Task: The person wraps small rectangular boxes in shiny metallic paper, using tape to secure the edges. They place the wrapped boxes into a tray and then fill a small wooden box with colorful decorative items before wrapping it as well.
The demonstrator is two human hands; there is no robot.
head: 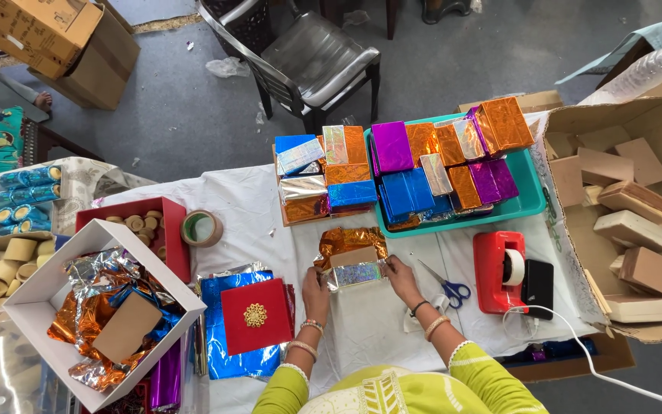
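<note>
Head view: a small rectangular box (356, 274), half wrapped in crinkled orange foil with a shiny holographic silver band, lies at table centre. Left hand (316, 285) presses its nine o'clock end, right hand (402, 277) its three o'clock end, fingers curled against it. Blue-handled scissors (446, 287) lie just beyond; fingertips are partly hidden.

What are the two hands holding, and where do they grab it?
Both hands hold a small box half-wrapped in orange and silver shiny foil on the white-covered table. The left hand grips its left end, the right hand its right end.
</note>
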